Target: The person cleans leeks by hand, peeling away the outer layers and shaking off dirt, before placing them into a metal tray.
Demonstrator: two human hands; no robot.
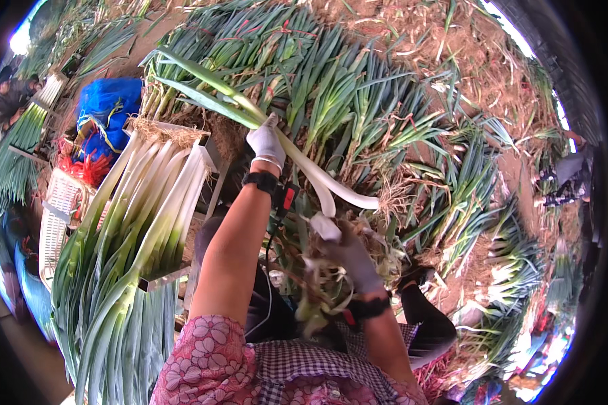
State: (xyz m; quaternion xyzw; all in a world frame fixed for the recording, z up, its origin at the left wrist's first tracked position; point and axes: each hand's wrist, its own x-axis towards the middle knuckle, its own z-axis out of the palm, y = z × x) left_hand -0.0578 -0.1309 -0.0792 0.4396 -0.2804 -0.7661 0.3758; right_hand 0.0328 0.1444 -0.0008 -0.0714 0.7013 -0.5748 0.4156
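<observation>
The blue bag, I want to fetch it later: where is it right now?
In the head view the blue bag lies at upper left, just beyond the root ends of the cleaned leek stack, left of the left hand.

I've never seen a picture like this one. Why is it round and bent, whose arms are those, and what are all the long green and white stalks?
There is no machine here. A person wears a wide fisheye camera on the head, looking down at their own arms, so straight edges bend near the rim. Both hands wear pale gloves. The left hand grips a long leek partway along, where white stalk turns into green leaves. The right hand is by the leek's white end, among loose peelings. To the left, a rack holds cleaned leeks laid side by side. Ahead lies a big heap of uncleaned leeks on soil. A blue bag sits far left.
</observation>
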